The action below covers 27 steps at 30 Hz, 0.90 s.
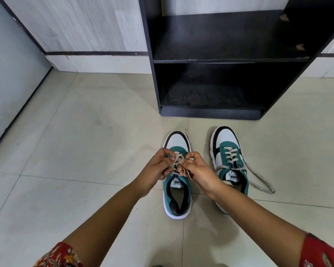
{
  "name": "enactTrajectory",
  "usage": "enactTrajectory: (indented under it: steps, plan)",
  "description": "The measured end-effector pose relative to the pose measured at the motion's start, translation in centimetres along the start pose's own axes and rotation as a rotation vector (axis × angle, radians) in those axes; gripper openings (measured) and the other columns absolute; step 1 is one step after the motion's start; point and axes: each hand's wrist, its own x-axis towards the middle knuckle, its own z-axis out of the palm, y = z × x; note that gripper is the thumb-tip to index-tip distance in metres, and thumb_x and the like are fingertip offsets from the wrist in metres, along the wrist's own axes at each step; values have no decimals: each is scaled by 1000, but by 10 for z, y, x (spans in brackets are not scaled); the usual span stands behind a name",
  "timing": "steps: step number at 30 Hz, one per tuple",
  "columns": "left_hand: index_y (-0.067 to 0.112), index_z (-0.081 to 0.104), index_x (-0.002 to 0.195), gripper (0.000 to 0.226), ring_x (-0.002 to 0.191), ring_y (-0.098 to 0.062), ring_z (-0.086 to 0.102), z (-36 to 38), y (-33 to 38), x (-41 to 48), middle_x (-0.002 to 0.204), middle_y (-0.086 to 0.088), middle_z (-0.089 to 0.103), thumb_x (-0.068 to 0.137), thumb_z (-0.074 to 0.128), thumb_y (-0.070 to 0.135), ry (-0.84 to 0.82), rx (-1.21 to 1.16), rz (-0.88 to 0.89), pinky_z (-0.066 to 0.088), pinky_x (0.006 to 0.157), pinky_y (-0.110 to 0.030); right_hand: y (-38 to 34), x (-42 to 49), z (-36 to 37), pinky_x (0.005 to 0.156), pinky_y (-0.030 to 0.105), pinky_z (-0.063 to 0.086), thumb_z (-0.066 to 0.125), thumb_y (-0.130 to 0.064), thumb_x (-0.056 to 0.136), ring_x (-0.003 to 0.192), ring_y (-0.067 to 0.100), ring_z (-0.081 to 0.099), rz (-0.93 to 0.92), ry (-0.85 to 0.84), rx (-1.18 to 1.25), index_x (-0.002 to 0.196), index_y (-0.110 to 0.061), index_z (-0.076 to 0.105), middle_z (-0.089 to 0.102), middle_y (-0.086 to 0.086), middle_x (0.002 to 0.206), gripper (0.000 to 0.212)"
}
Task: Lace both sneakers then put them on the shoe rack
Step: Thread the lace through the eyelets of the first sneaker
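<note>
Two green, white and black sneakers stand side by side on the tiled floor, toes towards the rack. Over the left sneaker [176, 197], my left hand [158, 167] and my right hand [198, 169] each pinch part of its grey lace [177, 158], which is looped between my fingers above the tongue. The right sneaker [228, 151] is laced through its eyelets, and its loose lace ends [258, 179] trail untied on the floor to the right. The black shoe rack [229, 60] stands just beyond the sneakers with its shelves bare.
A pale wall with a dark stripe runs behind the rack. A grey door or panel [10, 79] lies at the left. Beige floor tiles [89, 143] spread out to the left of the sneakers.
</note>
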Motion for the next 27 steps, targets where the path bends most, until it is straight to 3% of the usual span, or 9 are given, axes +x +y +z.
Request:
enactTrajectory:
  steps: [5, 8, 11, 14, 17, 20, 21, 23, 27]
  plan:
    - [24, 47, 121, 27, 41, -5, 35, -3, -5, 4, 57, -2, 49, 96, 44, 16, 22, -102, -108, 28, 42, -15, 5, 3, 0, 58, 18, 42, 42, 2, 94, 54, 7, 54, -62, -41, -105, 88, -15, 39, 62, -3, 58, 18]
    - [7, 58, 102, 16, 40, -6, 35, -3, -5, 4, 56, -5, 51, 95, 46, 15, 20, -94, -67, 30, 42, -15, 5, 2, 2, 57, 15, 44, 41, 3, 94, 57, 5, 57, -110, -87, -133, 92, -14, 41, 59, 12, 70, 18]
    - [7, 56, 85, 13, 42, -9, 36, -2, -7, 5, 54, -6, 54, 94, 49, 14, 95, -62, -36, 31, 45, -17, 5, 1, 2, 63, 19, 45, 42, -1, 95, 63, 9, 57, -129, -132, -131, 94, -14, 43, 60, 13, 73, 13]
    - [7, 55, 82, 12, 47, -10, 47, 0, -5, 5, 54, -1, 60, 92, 53, 13, 152, 51, 20, 35, 48, -16, 4, 2, 0, 65, 27, 41, 44, -15, 96, 62, 18, 55, -99, -82, -118, 92, -10, 46, 63, 9, 68, 6]
    - [2, 61, 84, 8, 52, 0, 55, 4, -1, 4, 61, 4, 65, 88, 59, 8, 209, 193, 110, 38, 52, -7, -1, 3, 1, 49, 20, 41, 39, -15, 98, 47, 14, 59, -41, 4, -53, 85, -10, 45, 66, 1, 53, 15]
    - [1, 70, 90, 10, 58, 4, 59, 5, 0, 0, 75, 2, 68, 81, 67, 4, 268, 238, 160, 40, 56, -5, -4, 7, 1, 46, 22, 40, 43, -17, 97, 43, 15, 60, 31, 67, -32, 81, -10, 48, 66, 2, 50, 18]
    - [4, 72, 90, 11, 59, 6, 59, 4, -1, -2, 77, 5, 69, 79, 70, 7, 295, 314, 186, 41, 58, -5, -4, 9, 1, 45, 22, 39, 45, -17, 96, 43, 16, 61, 57, 75, -40, 81, -10, 51, 67, 3, 51, 18]
    - [13, 72, 91, 12, 63, 4, 62, 1, -4, -4, 79, 8, 71, 80, 69, 17, 360, 694, 338, 44, 61, -8, -7, 12, 0, 44, 22, 39, 48, -16, 95, 45, 17, 62, 114, 73, -71, 79, -8, 55, 68, 4, 52, 19]
    - [21, 71, 94, 23, 59, -19, 63, -6, -7, 1, 76, 4, 73, 71, 73, 15, 258, 1356, 709, 46, 44, -20, -12, 17, 1, 38, 17, 41, 52, -13, 92, 42, 13, 61, 223, 57, -123, 72, -7, 63, 66, 2, 47, 24]
